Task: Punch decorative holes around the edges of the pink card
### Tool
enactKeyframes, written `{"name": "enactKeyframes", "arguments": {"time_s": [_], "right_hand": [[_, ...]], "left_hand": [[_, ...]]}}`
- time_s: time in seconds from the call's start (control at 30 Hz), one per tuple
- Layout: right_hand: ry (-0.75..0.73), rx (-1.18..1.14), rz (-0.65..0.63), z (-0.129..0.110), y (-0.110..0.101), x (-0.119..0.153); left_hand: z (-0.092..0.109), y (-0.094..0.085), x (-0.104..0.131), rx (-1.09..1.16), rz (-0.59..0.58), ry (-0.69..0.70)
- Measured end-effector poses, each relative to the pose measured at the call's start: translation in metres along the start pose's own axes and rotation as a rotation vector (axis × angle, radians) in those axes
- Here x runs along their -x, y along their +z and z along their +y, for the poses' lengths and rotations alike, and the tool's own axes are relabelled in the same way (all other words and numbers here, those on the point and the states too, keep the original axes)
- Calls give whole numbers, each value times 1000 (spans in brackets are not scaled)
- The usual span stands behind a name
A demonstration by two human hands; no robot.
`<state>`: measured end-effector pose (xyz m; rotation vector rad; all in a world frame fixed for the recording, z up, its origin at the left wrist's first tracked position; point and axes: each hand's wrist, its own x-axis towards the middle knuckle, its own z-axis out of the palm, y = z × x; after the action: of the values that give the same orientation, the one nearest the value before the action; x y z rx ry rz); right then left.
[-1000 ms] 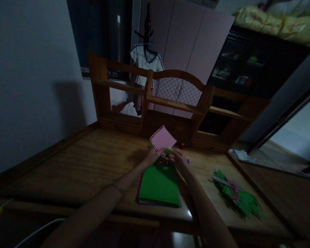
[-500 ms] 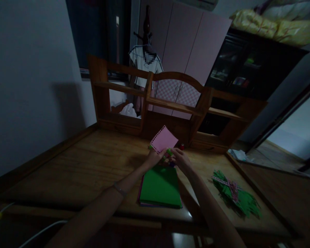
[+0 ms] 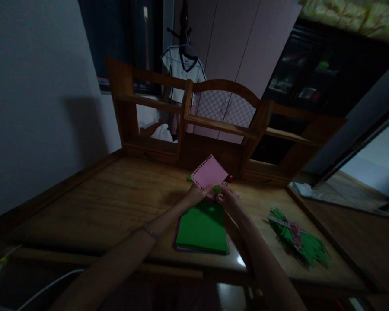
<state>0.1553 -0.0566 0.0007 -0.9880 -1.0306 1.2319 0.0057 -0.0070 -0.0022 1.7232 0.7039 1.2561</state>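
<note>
Over the middle of the desk my left hand (image 3: 199, 194) pinches the lower edge of a pink sheet of paper (image 3: 210, 172). A row of dark holes runs along the sheet's left edge. Close beside it, my right hand (image 3: 227, 196) is closed on a small green object (image 3: 217, 188) at the paper's lower corner; its kind is too small and dark to tell. Below both hands lies a stack of coloured sheets (image 3: 202, 229), green on top. Small red (image 3: 230, 178) and green (image 3: 189, 178) items sit behind the paper, partly hidden.
A pile of green paper strips (image 3: 298, 242) with pink strips across it lies on the right of the desk. A wooden shelf unit (image 3: 220, 123) rises along the back edge. White cable (image 3: 52, 285) hangs at the front left.
The view has tilted down and shifted slightly. My hands have drawn closer together, and the green object shows more plainly between them. My left hand still holds the pink paper.
</note>
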Motion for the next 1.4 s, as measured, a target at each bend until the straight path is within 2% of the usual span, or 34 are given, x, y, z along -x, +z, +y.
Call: {"name": "enactKeyframes", "arguments": {"time_s": [0.1, 0.67, 0.87, 1.0, 1.13, 1.3, 1.4], "right_hand": [[26, -66, -21, 0, 2, 1], [42, -52, -98, -1, 5, 5], [44, 4, -60, -7, 11, 9], [47, -8, -65, -10, 15, 10], [57, -27, -71, -8, 14, 9], [50, 1, -52, -8, 12, 9], [55, -39, -58, -7, 12, 9]], "left_hand": [[-1, 0, 0, 10, -4, -22], [-4, -1, -1, 58, -20, -43], [-2, -2, -1, 75, -64, -77], [-3, -2, -1, 49, -50, -41], [-5, -2, -1, 30, -36, 0], [-2, -3, 0, 43, -80, -35], [0, -3, 0, 46, -61, -39]]}}
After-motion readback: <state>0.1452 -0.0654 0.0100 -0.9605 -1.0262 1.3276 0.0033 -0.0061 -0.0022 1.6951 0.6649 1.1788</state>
